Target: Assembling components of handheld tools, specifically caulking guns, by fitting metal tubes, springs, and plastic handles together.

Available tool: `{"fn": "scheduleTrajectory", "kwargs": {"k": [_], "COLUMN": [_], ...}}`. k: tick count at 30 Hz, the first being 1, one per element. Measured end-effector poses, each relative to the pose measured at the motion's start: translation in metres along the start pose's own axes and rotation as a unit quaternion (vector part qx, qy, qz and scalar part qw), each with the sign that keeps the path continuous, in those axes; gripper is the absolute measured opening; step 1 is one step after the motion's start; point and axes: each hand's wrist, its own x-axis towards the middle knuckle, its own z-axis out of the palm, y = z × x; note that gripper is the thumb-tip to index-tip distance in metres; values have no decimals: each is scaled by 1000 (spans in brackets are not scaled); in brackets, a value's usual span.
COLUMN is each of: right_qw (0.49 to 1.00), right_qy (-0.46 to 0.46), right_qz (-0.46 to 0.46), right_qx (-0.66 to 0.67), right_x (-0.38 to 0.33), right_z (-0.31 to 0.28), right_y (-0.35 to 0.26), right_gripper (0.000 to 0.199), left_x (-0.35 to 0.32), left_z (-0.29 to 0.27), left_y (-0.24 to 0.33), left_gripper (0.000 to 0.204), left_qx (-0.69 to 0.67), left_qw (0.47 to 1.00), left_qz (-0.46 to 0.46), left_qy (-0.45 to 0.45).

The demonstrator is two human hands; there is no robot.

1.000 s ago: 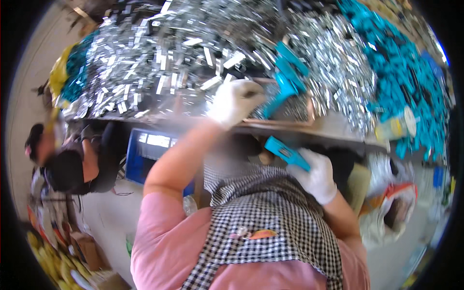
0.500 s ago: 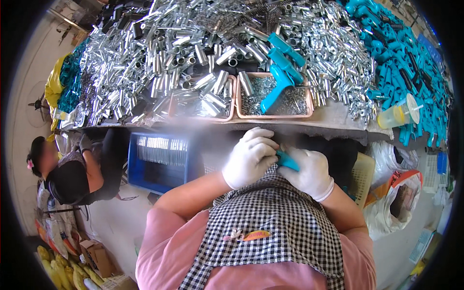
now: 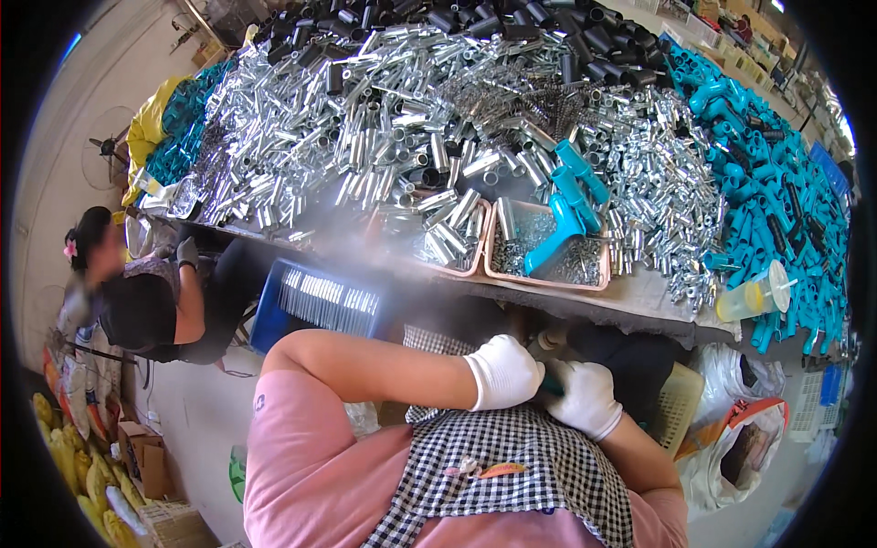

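Both gloved hands are held close together in the lap, below the near edge of the surface (image 3: 639, 306) and above the checked apron (image 3: 512, 466). The left hand (image 3: 501, 373) is clenched around the end of a small teal part (image 3: 551, 387); the right hand (image 3: 585, 398) is closed on the same part from the other side. Only a sliver of the part is seen between the gloves, so its shape cannot be told. The part is judged to be held low and near the body so that both hands can press on it together.

Relative to the pink tray (image 3: 548, 239) at the near edge of the surface:
- Inside it, small metal bits and two teal handles (image 3: 568, 215) are seen, leaning upright.
- Just to its left, a second tray (image 3: 457, 239) of silver tubes is set.
- Behind it, a broad heap of silver tubes (image 3: 365, 137) is piled, with black tubes (image 3: 512, 27) farther back.
- To its right, a heap of teal parts (image 3: 776, 183) and a yellow cup with a lid (image 3: 754, 297) are noted.
- Below it to the left, a blue crate (image 3: 320, 297) stands under the surface.

Another person (image 3: 137, 292) is seated far left of the tray. The edge of the surface overhangs the hands, so any reach upward has to clear it.
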Motion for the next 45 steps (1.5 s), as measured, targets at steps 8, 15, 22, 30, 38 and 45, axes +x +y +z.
{"fn": "scheduleTrajectory", "kwargs": {"k": [8,15,22,30,38,45], "right_qw": [1000,999,990,993,994,983], "right_qy": [5,14,84,83,70,126], "right_qz": [27,18,20,-8,-50,-131], "right_qx": [8,42,112,82,68,-1], "right_x": [11,-6,8,5,-3,-12], "right_z": [-4,3,-17,-3,-6,-8], "right_y": [-9,-2,-6,-4,-10,8], "right_gripper": [29,45,34,38,40,51], "left_x": [36,16,4,-3,-5,-7], "left_z": [12,-12,-5,-9,-15,-13], "left_y": [40,17,-16,-30,-40,-46], "left_gripper": [22,17,13,27,47,51], "left_qx": [87,-45,-88,-269,-506,-484], "left_qw": [969,994,984,959,818,839], "left_qz": [-120,-50,-34,-65,-226,-240], "left_qy": [-199,-85,151,65,-154,-67]}}
